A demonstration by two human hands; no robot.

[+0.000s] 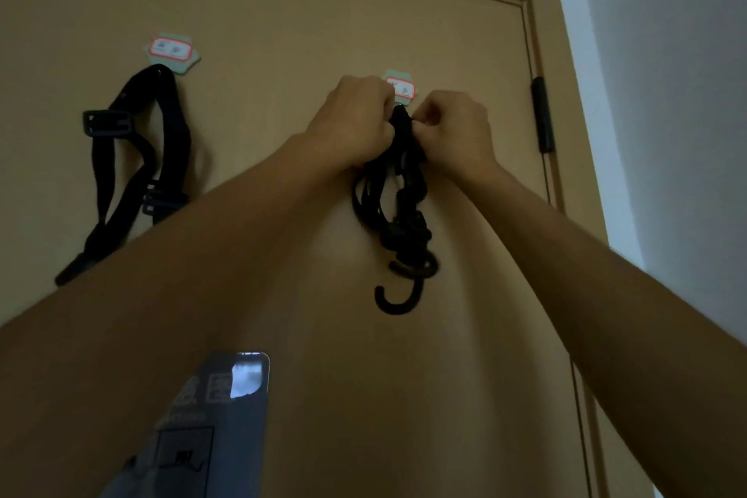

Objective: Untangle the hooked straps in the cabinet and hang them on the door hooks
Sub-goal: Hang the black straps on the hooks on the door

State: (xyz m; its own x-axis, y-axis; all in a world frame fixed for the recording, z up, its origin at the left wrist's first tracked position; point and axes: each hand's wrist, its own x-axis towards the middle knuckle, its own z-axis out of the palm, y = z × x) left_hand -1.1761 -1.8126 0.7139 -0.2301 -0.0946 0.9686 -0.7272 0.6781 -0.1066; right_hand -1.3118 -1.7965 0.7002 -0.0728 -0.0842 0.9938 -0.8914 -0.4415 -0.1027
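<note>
Black bundled elastic cord with J-shaped hook ends (408, 222): held against tan wooden door (283, 12), top gripped by curled left hand (351, 121) and pinched by right hand (456, 129), directly below green adhesive door hook (402, 87) at 12 o'clock. Black buckled webbing strap (137, 158): hung at 9 o'clock of the hands from second adhesive hook (171, 51).

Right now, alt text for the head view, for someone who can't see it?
Left hand and right hand grip a black hooked strap bundle at one sticker hook on a tan door. Another black strap hangs from the second hook, further left.
</note>
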